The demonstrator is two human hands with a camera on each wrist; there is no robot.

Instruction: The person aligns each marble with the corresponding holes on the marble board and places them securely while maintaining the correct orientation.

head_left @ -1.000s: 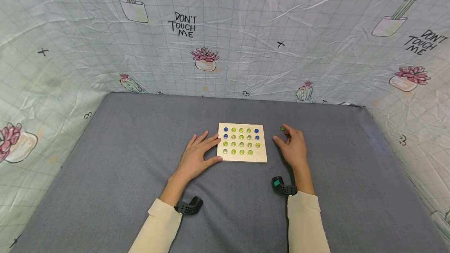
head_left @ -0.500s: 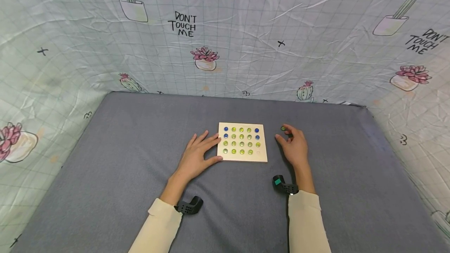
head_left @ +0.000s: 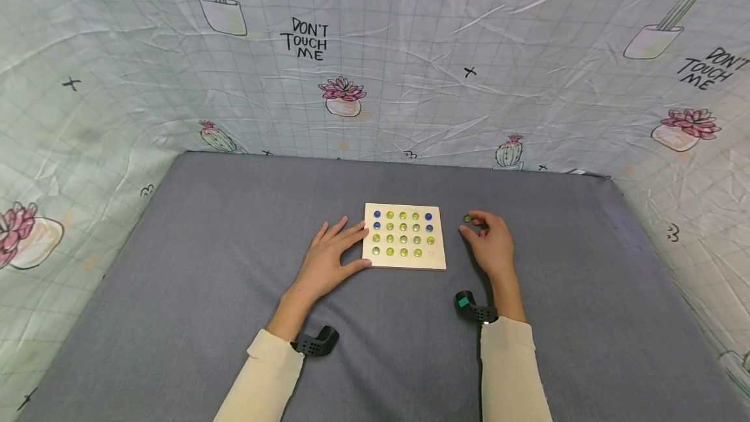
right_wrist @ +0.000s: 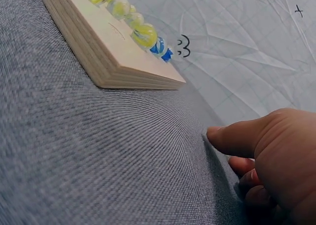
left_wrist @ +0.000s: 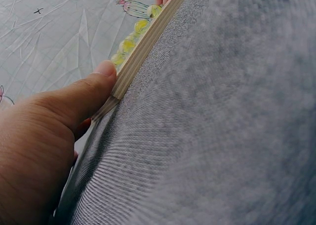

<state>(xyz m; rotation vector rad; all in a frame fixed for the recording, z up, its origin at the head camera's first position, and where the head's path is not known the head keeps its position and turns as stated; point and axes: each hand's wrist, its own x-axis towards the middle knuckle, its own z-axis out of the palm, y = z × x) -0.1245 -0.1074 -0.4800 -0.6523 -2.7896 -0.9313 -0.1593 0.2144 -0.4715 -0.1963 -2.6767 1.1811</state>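
Note:
A pale wooden board (head_left: 404, 259) lies on the grey cloth, with rows of yellow-green and blue marbles in its hollows. One hollow (head_left: 431, 254) at its near right corner holds no marble. My left hand (head_left: 328, 266) rests at the board's left edge, fingers spread; in the left wrist view its thumb (left_wrist: 101, 74) touches the board's corner. Right of the board, my right hand (head_left: 491, 243) holds a green marble (head_left: 467, 218) at its curled fingertips. The thumb (right_wrist: 232, 136) looks slightly apart from that marble, which is hidden in the right wrist view.
Grey cloth (head_left: 263, 213) covers the table around the board. A printed cactus sheet (head_left: 404, 83) hangs behind and along both sides. Each wrist wears a black camera band, the left band (head_left: 316, 342) and the right band (head_left: 474, 310).
At the right hand, the green marble has shifted slightly left and nearer, toward the thumb. The thumb has drawn a little to the right. My left hand and the board stay put.

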